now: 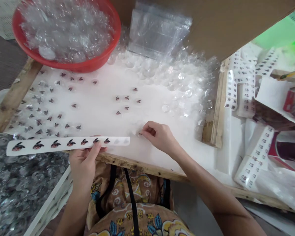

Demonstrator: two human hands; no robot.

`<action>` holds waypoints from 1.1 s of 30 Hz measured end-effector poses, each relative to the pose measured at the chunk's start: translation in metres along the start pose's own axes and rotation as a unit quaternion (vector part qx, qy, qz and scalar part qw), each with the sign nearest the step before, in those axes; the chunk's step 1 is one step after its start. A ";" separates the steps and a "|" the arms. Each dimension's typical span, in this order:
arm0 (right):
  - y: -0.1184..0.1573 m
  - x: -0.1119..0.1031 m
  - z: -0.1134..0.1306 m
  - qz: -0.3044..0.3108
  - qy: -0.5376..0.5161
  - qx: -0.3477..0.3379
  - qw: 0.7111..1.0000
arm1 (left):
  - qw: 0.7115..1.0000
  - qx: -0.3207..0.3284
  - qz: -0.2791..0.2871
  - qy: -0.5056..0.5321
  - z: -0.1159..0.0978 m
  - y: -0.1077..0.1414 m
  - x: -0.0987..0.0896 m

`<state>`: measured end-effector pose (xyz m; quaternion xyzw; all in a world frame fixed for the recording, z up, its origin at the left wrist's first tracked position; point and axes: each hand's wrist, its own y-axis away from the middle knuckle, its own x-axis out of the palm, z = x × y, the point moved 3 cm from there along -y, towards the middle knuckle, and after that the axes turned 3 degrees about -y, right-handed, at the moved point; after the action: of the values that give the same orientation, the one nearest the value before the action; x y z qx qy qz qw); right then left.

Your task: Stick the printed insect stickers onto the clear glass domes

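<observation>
Brown fabric clothing (146,209) bears yellow flowers (150,216), blue leaves (158,221) and pale scrolls (115,192), with a narrow black cord (133,209) down its middle and black bands (112,178) at left and right. Forearms (206,188), left hand (84,162) and right hand (159,135) are bare.

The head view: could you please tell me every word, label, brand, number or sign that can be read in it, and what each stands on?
None can be read.
Sticker strip in the left hand: small pictures, no legible lettering.
Banded sticker strips at right: printed marks too small to read.
Red item at the right edge: too blurred to read.
</observation>
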<state>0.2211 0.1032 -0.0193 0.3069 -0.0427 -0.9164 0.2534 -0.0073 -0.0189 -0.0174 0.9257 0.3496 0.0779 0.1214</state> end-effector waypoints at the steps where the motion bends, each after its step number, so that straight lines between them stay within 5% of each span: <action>1: -0.001 0.002 0.002 -0.001 0.022 -0.007 1.000 | 1.000 -0.002 0.000 -0.003 0.001 0.000 0.000; 6: 0.003 0.007 0.001 -0.015 0.145 -0.014 0.989 | 1.000 0.014 0.011 -0.009 0.003 0.001 0.002; 12: 0.016 -0.008 0.001 -0.032 0.146 0.025 0.988 | 0.998 -0.002 0.052 -0.028 0.006 0.006 0.015; 18: 0.018 0.003 0.042 -0.007 0.014 -0.139 0.990 | 0.988 -0.047 0.112 -0.095 0.003 0.015 0.032; 25: 0.024 0.029 0.050 -0.083 0.143 -0.321 0.932 | 0.984 -0.072 0.125 -0.101 0.009 0.018 0.027; 30: 0.021 0.027 0.047 -0.058 0.053 -0.267 0.961 | 0.982 -0.064 0.128 -0.122 0.008 0.020 0.027; 33: 0.023 0.030 0.046 -0.067 0.088 -0.275 0.955 | 0.983 -0.069 0.126 -0.117 0.009 0.022 0.027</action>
<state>0.1835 0.0650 0.0072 0.3066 0.2537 -0.8772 0.2685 0.0291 -0.0184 -0.0181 0.9545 0.2074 0.0075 0.2143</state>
